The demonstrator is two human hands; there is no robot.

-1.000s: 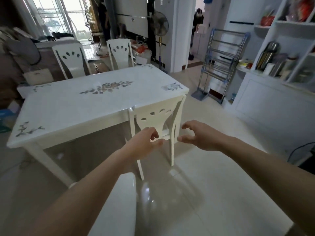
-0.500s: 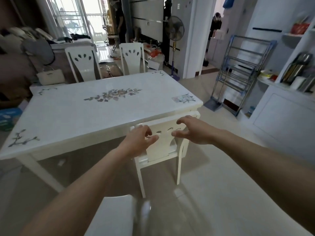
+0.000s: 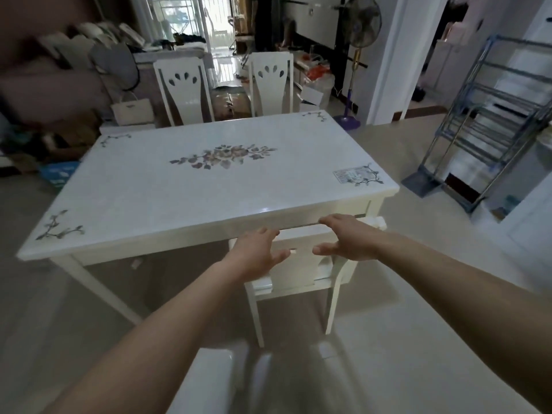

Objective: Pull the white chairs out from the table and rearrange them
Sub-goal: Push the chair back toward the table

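Observation:
A white table (image 3: 143, 201) with a flower print stands in the middle of the room. A white chair (image 3: 298, 273) is tucked against its near edge, the back rail just below the tabletop. My left hand (image 3: 257, 255) lies over the left part of that rail with fingers spread. My right hand (image 3: 346, 237) lies over the right part, fingers stretched across the top and thumb in front. Neither hand is clenched around the rail. Two more white chairs, the left one (image 3: 185, 85) and the right one (image 3: 270, 82), stand at the far side.
A rounded white object (image 3: 209, 380), blurred, sits at the bottom just in front of me. A metal rack (image 3: 490, 121) and a white cabinet (image 3: 531, 222) are on the right. A standing fan (image 3: 360, 25), a handbag (image 3: 131, 112) and clutter lie beyond the table.
Both hands reached forward from mid-air onto the near chair's back rail. The chair now sits closer in under the table edge, and my view has moved nearer.

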